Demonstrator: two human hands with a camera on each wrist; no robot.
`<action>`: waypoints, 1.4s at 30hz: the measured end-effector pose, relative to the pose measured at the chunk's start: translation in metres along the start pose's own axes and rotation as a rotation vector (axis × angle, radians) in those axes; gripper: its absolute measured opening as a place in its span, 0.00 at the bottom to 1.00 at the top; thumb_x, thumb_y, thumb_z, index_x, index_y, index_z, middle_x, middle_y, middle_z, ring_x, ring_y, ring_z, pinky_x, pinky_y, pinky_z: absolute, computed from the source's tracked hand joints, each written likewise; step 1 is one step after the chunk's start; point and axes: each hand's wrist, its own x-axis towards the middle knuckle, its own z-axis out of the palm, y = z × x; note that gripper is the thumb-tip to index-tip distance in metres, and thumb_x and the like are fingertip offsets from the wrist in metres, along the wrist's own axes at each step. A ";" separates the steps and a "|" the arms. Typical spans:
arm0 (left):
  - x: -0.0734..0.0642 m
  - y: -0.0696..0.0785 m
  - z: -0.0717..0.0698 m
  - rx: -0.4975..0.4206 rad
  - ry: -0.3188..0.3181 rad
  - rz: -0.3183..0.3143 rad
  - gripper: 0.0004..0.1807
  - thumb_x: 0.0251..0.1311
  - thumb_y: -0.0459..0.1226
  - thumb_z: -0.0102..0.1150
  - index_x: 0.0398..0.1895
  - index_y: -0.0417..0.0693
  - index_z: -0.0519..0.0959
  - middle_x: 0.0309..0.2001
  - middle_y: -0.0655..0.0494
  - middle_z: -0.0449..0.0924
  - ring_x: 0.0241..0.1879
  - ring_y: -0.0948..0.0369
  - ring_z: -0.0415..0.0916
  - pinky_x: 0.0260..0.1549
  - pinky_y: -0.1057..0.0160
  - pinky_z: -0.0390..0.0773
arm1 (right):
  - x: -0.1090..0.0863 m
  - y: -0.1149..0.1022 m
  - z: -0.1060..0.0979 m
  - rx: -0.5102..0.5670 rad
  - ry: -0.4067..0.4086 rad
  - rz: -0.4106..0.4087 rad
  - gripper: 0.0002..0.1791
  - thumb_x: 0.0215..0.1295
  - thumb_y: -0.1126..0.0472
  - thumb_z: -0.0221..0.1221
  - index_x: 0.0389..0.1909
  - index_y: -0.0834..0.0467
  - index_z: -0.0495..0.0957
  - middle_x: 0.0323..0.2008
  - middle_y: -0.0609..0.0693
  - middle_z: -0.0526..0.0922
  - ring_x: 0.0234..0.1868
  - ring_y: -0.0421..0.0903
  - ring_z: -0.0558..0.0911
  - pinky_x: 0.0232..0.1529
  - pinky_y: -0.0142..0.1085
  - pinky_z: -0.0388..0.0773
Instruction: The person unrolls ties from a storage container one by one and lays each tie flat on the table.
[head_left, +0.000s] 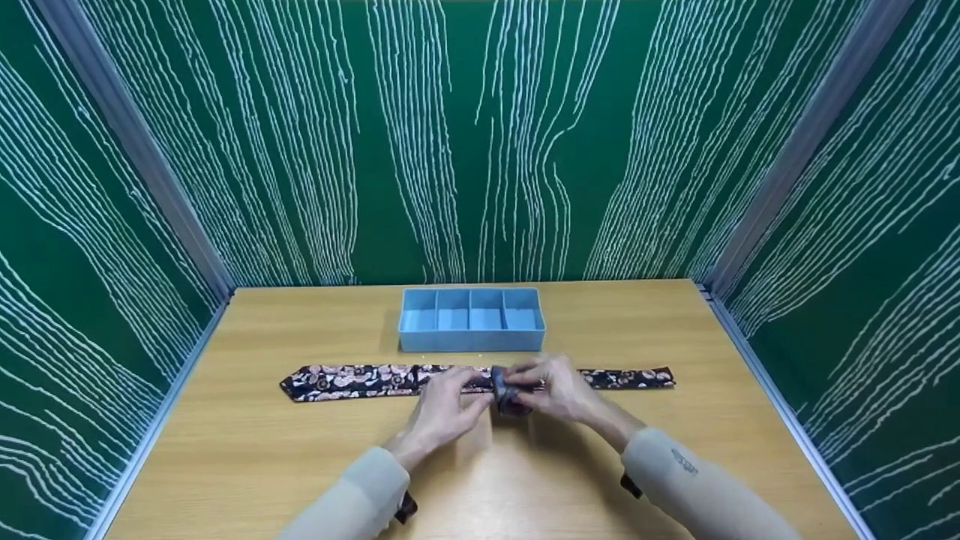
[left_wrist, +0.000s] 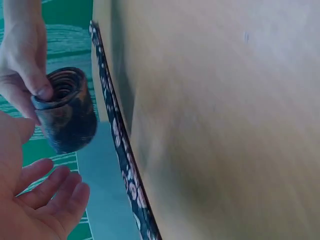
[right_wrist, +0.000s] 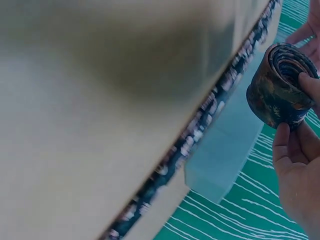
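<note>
A dark patterned necktie coiled into a tight roll (head_left: 504,401) is held in my right hand (head_left: 555,386), over the middle of the table. In the right wrist view the thumb and fingers grip the roll (right_wrist: 277,95) by its edge and side, with the spiral end showing. My left hand (head_left: 444,411) is just left of the roll; in the left wrist view its fingers (left_wrist: 55,192) are spread and loosely bent, with nothing in them. Behind both hands a black floral necktie (head_left: 345,381) lies flat and stretched out sideways, its middle partly hidden by them.
Beyond the flat necktie stands a light blue organizer box (head_left: 472,341) with several compartments in a row. The wooden table (head_left: 247,450) meets green walls (head_left: 480,187) with white streaks at the back and both sides.
</note>
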 end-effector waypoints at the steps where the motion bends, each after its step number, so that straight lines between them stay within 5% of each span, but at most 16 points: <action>1: -0.002 0.001 0.001 -0.013 -0.002 0.001 0.23 0.75 0.46 0.71 0.66 0.44 0.85 0.65 0.43 0.89 0.62 0.45 0.89 0.68 0.43 0.88 | -0.003 0.000 0.003 -0.014 -0.002 -0.001 0.18 0.66 0.64 0.77 0.56 0.54 0.93 0.60 0.58 0.94 0.61 0.61 0.92 0.65 0.56 0.91; 6: -0.009 0.004 0.012 -0.075 -0.024 -0.028 0.20 0.71 0.46 0.75 0.59 0.46 0.88 0.58 0.47 0.92 0.50 0.50 0.91 0.52 0.59 0.93 | -0.014 -0.001 0.017 -0.085 0.011 -0.053 0.18 0.64 0.62 0.78 0.55 0.53 0.94 0.58 0.55 0.95 0.57 0.58 0.92 0.63 0.57 0.90; 12: -0.012 0.002 0.026 -0.107 -0.031 -0.033 0.16 0.66 0.44 0.79 0.51 0.47 0.90 0.50 0.48 0.93 0.45 0.53 0.92 0.46 0.66 0.91 | -0.022 -0.001 0.029 -0.066 0.003 -0.126 0.16 0.64 0.64 0.78 0.53 0.57 0.94 0.55 0.58 0.95 0.54 0.57 0.93 0.59 0.49 0.94; 21: -0.011 0.000 0.031 -0.249 -0.033 -0.114 0.18 0.61 0.40 0.83 0.51 0.41 0.90 0.49 0.43 0.94 0.42 0.56 0.93 0.42 0.69 0.92 | -0.027 -0.001 0.033 0.046 -0.007 0.016 0.28 0.61 0.67 0.79 0.64 0.58 0.87 0.55 0.59 0.95 0.53 0.59 0.94 0.51 0.43 0.96; 28: -0.011 0.001 0.030 -0.327 -0.034 -0.212 0.17 0.65 0.38 0.80 0.53 0.41 0.89 0.50 0.43 0.94 0.42 0.55 0.94 0.42 0.68 0.93 | -0.028 -0.004 0.033 0.166 -0.036 0.097 0.19 0.60 0.71 0.79 0.47 0.58 0.83 0.51 0.60 0.94 0.49 0.59 0.95 0.45 0.28 0.93; 37: -0.013 -0.004 0.028 -0.296 0.022 -0.210 0.14 0.65 0.31 0.75 0.52 0.39 0.90 0.42 0.45 0.95 0.38 0.60 0.92 0.41 0.69 0.92 | -0.031 -0.001 0.033 -0.038 -0.007 -0.022 0.18 0.59 0.64 0.81 0.50 0.50 0.91 0.49 0.49 0.96 0.49 0.49 0.93 0.56 0.44 0.93; 42: -0.016 -0.007 0.023 -0.252 0.027 -0.238 0.15 0.62 0.28 0.75 0.52 0.39 0.90 0.43 0.45 0.95 0.39 0.60 0.90 0.43 0.66 0.93 | -0.034 0.003 0.032 -0.015 0.005 -0.068 0.18 0.58 0.65 0.81 0.49 0.53 0.91 0.51 0.53 0.96 0.50 0.54 0.94 0.53 0.42 0.95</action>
